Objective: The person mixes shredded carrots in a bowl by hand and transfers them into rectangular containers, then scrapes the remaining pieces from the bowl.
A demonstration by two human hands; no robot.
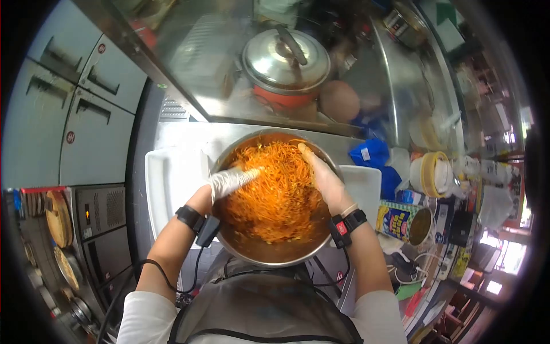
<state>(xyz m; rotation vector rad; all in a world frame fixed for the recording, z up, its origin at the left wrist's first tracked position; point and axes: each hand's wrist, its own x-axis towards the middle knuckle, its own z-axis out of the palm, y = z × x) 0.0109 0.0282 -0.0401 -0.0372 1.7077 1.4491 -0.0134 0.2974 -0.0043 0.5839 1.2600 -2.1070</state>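
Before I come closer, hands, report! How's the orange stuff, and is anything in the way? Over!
Left hand in orange shreds, right hand at their edge. Shreds heaped in metal bowl. Nothing seen blocking hands, black cable by left arm.

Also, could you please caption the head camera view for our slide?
Gloved left hand and right hand among orange shreds in a round metal bowl.

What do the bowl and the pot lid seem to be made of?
Bowl: probably stainless steel, smooth, judging by its shiny silvery rim.
Lid: looks like polished metal, from its bright glare; its dark handle may be plastic.
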